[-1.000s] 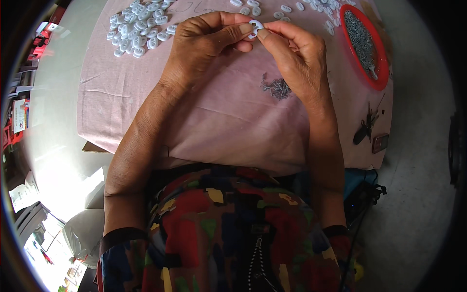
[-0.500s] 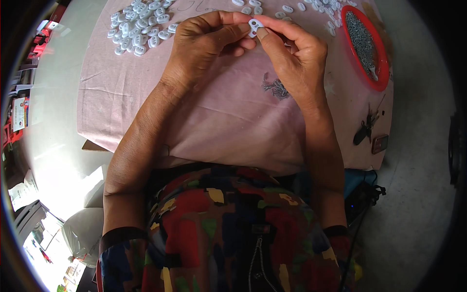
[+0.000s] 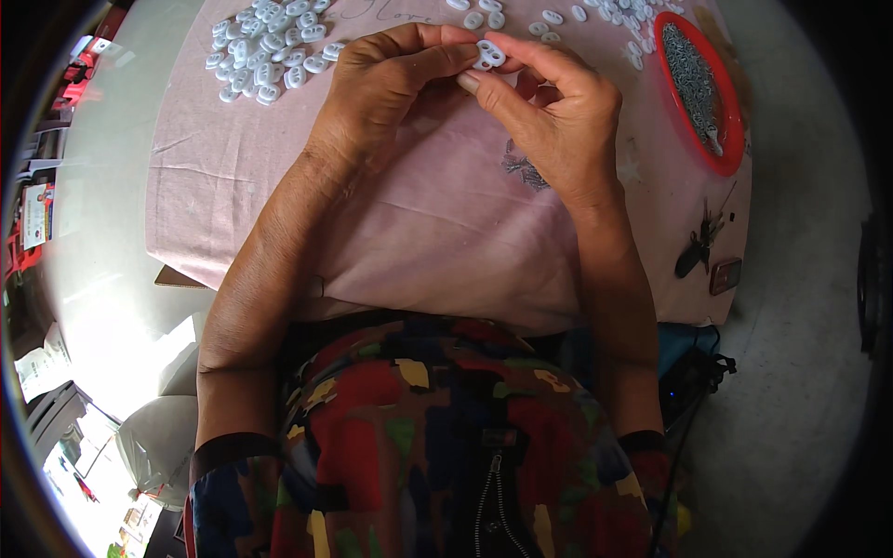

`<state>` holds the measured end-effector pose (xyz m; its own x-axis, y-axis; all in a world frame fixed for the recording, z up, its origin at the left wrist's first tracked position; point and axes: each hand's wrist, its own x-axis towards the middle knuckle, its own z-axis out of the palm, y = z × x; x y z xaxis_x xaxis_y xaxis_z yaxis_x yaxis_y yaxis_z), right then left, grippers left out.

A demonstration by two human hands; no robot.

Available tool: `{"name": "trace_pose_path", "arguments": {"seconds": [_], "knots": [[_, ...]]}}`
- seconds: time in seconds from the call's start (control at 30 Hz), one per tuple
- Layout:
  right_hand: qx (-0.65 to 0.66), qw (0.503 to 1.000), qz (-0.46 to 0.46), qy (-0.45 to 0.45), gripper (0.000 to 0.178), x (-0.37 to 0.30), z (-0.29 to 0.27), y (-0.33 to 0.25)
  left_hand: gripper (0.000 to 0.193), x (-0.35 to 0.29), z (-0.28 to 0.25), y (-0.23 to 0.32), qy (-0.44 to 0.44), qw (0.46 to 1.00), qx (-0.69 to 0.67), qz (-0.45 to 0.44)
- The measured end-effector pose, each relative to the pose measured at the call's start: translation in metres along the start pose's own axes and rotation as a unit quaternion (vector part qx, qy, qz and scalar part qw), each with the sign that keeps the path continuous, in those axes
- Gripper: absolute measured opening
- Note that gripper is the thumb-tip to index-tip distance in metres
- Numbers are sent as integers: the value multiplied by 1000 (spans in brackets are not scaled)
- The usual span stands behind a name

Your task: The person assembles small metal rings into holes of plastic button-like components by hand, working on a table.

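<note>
So the white piece is up at your fingertips, between your two hands: just right of the thumb tip on your left hand, just left of the index on your right hand. The left has it pinched, thumb against fingers. The right has its index by the piece's upper edge, thumb lower down; can't tell if that one's really gripping. Neither hand is clearly nearer. Long axis looks slanted, but it's tiny and part covered, so don't quote me. You can see holes in it, though.

The white heap is left of your left hand, loose pieces beyond your right. Metal bits lie just left of your right wrist, the red tray off to its right.

Writing: cursive script on the pink cloth, past your left fingers. The printed item far left of your left arm is too small to read.
</note>
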<state>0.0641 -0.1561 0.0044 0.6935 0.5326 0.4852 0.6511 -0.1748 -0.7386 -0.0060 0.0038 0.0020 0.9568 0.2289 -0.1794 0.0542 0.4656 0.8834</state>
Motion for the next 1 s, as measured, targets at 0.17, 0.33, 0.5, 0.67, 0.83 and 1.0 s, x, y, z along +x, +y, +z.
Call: {"name": "trace_pose_path", "arguments": {"seconds": [0.17,0.33,0.5,0.67,0.83,1.0], "knots": [[-14,1000,-24,13,35,1,-4,0,19,-1,0,1,-15,1000,22,-4],[-23,998,-53,8,35,2,-5,1,23,3,-5,0,-35,999,33,-13],[-61,991,-116,17,34,4,-8,1,23,-1,3,6,-41,996,78,-3],[-72,987,-145,18,38,6,-5,0,23,3,-1,-3,-56,996,66,18],[-69,981,-178,23,41,7,-3,3,22,1,0,-4,-48,998,37,15],[-57,988,-145,9,38,5,-6,2,23,-1,2,-1,-51,997,56,16]]}}
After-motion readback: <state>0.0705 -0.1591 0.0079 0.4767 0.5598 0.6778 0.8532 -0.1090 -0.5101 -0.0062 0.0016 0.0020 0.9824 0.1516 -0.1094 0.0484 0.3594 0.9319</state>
